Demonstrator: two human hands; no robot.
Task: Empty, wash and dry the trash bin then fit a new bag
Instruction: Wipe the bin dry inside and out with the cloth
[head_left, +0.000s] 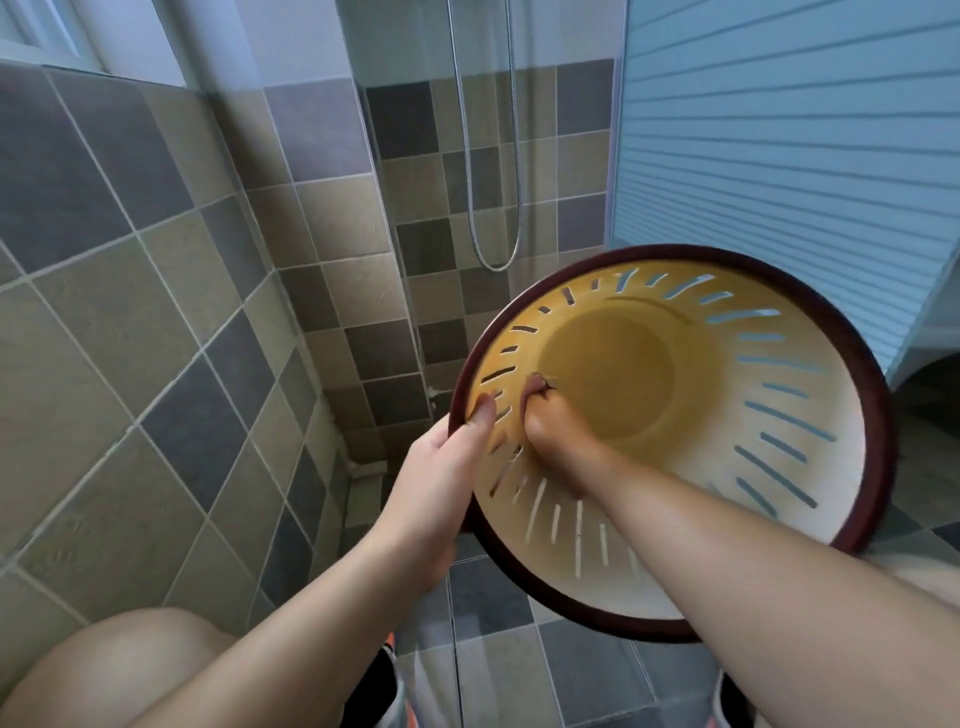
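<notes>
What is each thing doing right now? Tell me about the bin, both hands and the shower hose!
trash bin: held up, tilted on its side, open mouth facing the camera, no bag, nothing inside but a hand.
left hand: grips the bin's dark rim, thumb inside.
right hand: reaches inside the bin, fingers curled against the inner wall; whether it holds anything cannot be told.
shower hose: hangs in a loop against the tiled wall.
</notes>
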